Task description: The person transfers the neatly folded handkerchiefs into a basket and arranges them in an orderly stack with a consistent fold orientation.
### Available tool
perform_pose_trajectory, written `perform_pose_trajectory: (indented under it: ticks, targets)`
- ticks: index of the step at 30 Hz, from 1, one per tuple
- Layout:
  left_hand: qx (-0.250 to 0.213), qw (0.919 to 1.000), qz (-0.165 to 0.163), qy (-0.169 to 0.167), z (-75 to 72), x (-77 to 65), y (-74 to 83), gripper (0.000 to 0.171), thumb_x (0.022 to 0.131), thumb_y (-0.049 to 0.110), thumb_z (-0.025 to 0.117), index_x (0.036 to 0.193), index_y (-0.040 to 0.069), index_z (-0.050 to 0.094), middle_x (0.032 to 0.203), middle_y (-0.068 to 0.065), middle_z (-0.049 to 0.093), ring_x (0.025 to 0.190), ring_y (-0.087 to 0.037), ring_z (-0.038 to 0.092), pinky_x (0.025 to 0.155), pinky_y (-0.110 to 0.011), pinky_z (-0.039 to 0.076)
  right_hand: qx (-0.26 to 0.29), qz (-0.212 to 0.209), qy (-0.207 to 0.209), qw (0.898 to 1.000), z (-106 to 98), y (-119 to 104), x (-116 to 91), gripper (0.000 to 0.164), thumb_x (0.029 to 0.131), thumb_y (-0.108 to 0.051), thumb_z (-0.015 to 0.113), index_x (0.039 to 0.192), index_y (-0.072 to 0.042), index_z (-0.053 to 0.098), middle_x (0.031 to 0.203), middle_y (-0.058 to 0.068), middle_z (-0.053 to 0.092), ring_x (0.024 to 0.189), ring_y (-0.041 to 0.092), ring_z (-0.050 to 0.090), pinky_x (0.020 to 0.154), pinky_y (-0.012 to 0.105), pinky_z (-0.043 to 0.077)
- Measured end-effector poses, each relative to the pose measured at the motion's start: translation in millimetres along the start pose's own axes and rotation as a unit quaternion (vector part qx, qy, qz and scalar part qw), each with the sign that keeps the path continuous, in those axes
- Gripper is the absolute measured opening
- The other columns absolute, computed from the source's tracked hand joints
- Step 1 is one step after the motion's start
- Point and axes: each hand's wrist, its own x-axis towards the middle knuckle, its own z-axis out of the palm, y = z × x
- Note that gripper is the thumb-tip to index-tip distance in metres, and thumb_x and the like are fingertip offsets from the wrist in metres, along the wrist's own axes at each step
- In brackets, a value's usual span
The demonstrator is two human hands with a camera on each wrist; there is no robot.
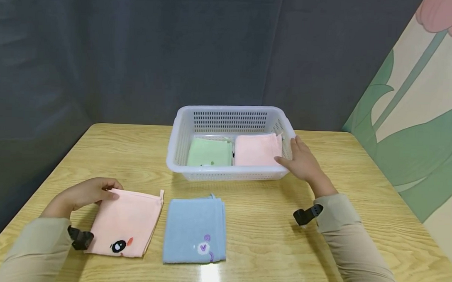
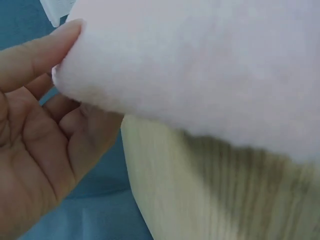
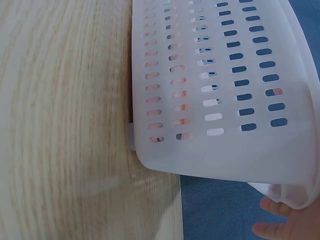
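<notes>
My left hand [image 1: 91, 192] pinches the upper left corner of a folded pink towel [image 1: 127, 220] between thumb and fingers. In the left wrist view that corner of the pink towel [image 2: 190, 65] is raised off the wooden table. A black eye is embroidered near the towel's lower edge. Beside it lies a folded blue towel [image 1: 193, 223] with a white and purple face, untouched. My right hand [image 1: 301, 160] rests at the right front corner of a white plastic basket [image 1: 228, 169], its fingers fairly straight and its thumb over the rim.
Inside the basket, a folded green towel [image 1: 210, 152] lies on the left and another folded pink towel [image 1: 257, 150] on the right. The wooden table [image 1: 260, 229] runs back to a dark curtain [image 1: 176, 52]. A flower-painted wall [image 1: 417, 122] stands at the right.
</notes>
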Motion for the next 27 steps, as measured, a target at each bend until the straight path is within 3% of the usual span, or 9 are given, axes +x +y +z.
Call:
perform_pose_trajectory:
  ticks: [10, 13, 27]
  targets:
    - [0.05, 0.9975, 0.017, 0.048, -5.8, -4.2, 11.7, 0.022, 0.085, 0.019, 0.054, 0.097, 0.001, 0.055, 0.084, -0.01, 0.047, 0.072, -0.02, 0.044, 0.061, -0.032, 0.042, -0.002, 0.004, -0.004, 1.0, 1, 1, 1, 0.089, 0.083, -0.05, 0.043, 0.134, 0.01, 0.002, 0.139, 0.025, -0.003, 0.125, 0.041, 0.001, 0.098, 0.053, 0.008]
    - [0.06, 0.9958, 0.037, 0.059, -7.9, -6.5, 16.1, 0.023, 0.085, 0.019, 0.054, 0.097, 0.0, 0.054, 0.083, -0.01, 0.046, 0.071, -0.02, 0.043, 0.06, -0.032, 0.042, -0.001, 0.003, -0.002, 1.0, 1, 1, 2, 0.089, 0.083, -0.05, 0.043, 0.134, 0.01, 0.002, 0.14, 0.025, -0.003, 0.125, 0.041, 0.002, 0.098, 0.054, 0.008]
    - [0.068, 0.989, 0.087, 0.098, -8.3, -10.0, 30.4, 0.02, 0.087, 0.018, 0.052, 0.095, 0.0, 0.054, 0.083, -0.008, 0.045, 0.072, -0.016, 0.041, 0.059, -0.029, 0.04, -0.004, 0.01, -0.014, 1.0, -2, -2, 0, 0.088, 0.084, -0.051, 0.042, 0.134, 0.009, 0.001, 0.14, 0.024, -0.005, 0.125, 0.041, 0.0, 0.098, 0.053, 0.007]
